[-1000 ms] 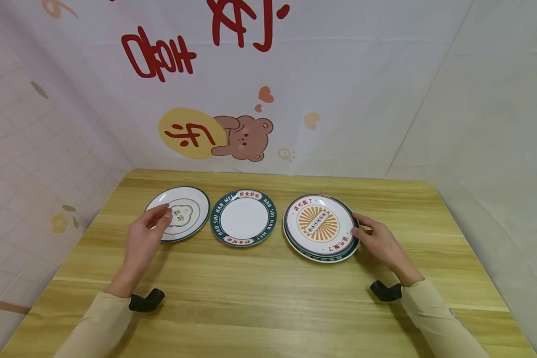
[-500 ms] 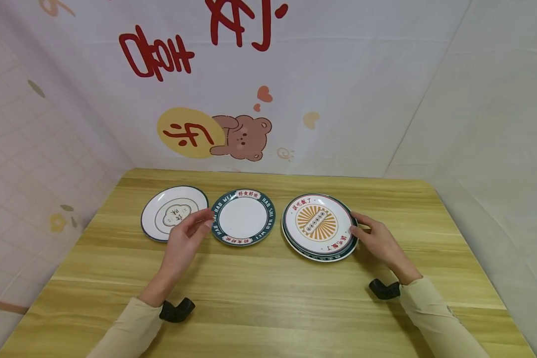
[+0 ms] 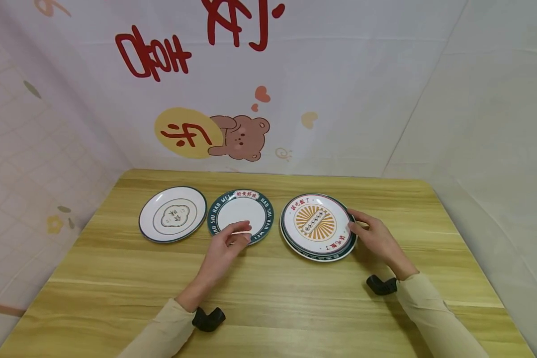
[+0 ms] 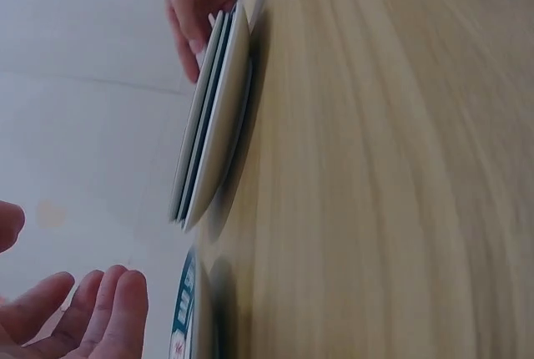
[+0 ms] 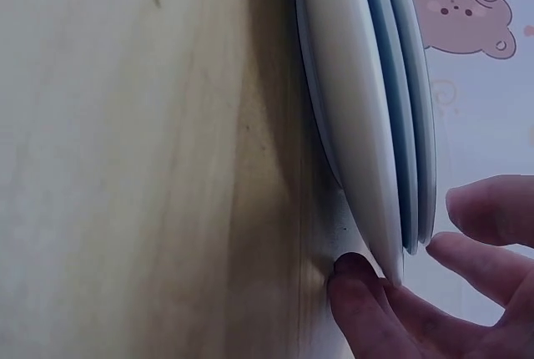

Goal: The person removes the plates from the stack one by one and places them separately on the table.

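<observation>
Three groups of round plates stand in a row on the wooden table. At left lies a white plate point(image 3: 154, 206) with a thin dark rim line, a flower-shaped emblem at its centre. Over the front edge of the middle plate point(image 3: 238, 211), which has a wide green lettered rim, hovers my left hand point(image 3: 221, 251), thumb and fingers apart and holding nothing. A stack of plates point(image 3: 315, 223) stands at right, with an orange sunburst on top. My right hand point(image 3: 378, 241) holds its right rim: some fingers point(image 5: 363, 309) curl under, the thumb point(image 5: 492, 209) is above.
The table point(image 3: 286, 308) stretches toward the front, bare wood showing before the plates. A printed wall cloth point(image 3: 340, 84) with a cartoon bear point(image 3: 243, 139) stands right behind the table's back edge. A black wrist mount point(image 3: 208, 319) sits under the left wrist, another point(image 3: 382, 285) under the right.
My left hand has left the white plate at left and moved right, to the front of the middle plate. The right hand stays at the stack. The plates keep their places.
</observation>
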`<move>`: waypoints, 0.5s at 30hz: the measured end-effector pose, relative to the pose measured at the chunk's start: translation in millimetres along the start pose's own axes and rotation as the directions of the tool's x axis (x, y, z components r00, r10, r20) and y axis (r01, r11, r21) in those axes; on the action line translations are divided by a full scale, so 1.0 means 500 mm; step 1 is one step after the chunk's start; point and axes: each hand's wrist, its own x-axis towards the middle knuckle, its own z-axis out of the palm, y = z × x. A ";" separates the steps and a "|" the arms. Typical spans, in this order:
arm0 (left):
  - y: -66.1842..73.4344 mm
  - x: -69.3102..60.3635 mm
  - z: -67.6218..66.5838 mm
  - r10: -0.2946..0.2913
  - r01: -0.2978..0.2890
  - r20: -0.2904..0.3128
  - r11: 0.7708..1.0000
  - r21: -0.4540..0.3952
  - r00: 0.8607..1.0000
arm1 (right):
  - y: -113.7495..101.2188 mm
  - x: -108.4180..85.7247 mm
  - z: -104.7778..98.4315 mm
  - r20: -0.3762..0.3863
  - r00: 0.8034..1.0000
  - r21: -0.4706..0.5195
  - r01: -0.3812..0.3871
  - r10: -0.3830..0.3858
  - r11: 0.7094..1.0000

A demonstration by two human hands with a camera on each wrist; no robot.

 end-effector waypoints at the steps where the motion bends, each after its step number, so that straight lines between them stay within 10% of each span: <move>1: 0.000 0.001 0.009 -0.001 0.001 0.012 1.000 -0.007 1.000 | -0.001 0.001 0.000 0.003 1.000 -0.003 -0.003 0.003 1.000; 15: -0.010 0.024 0.095 -0.152 0.174 0.150 0.973 -0.150 0.977 | 0.002 0.012 -0.003 0.021 1.000 0.001 0.000 0.000 1.000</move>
